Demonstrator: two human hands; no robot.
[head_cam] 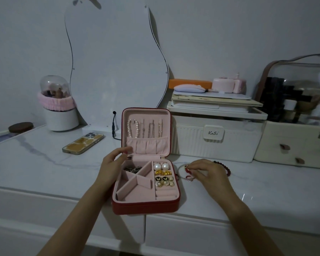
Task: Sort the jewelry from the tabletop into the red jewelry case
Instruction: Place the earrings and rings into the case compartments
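Red case (145,206) sits open at the front edge of the marble tabletop (35,163), lid upright, pink lining. Left hand (112,162) rests at the case's left rim, fingers loose and straight, holding nothing. Right hand (209,171) is on the tabletop just right of the case, fingertips pinching a silver bangle (183,172) with a small red piece on it. Dark red bead bracelet (224,167) lies behind that hand, partly hidden.

Inside the case: pearl earrings (161,166), gold pieces and small studs in the right column, dark metal bits (133,169) in the top-left compartment, other compartments bare. Pearl strand (133,127) and thin chains hang in the lid.

Further back: phone (83,143) face down on the left, cream box (216,133) right of the lid, wavy mirror (115,61) against the wall.
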